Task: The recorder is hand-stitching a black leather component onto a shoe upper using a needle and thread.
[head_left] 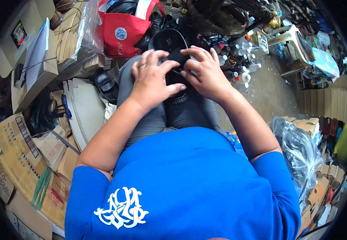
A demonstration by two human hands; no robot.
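Note:
Between my thighs lies a black shoe [168,40], its rounded end pointing away from me. Both hands cover much of its middle. My left hand [154,76] curls over its left side, thumb and index finger apart against the dark surface. From the right, my right hand [204,70] bends its fingers in over the shoe, the thumb close to the left fingertips. A thin pale line, too small to name, shows near the right thumb. What the right fingers pinch is hidden.
A red bag [121,34] stands ahead on the left, with dark shoes [106,85] below it. Cardboard boxes [29,152] crowd the left side. Plastic bottles [243,52] and a pale chair [287,38] stand ahead right. Clear plastic bags [299,152] lie by my right elbow.

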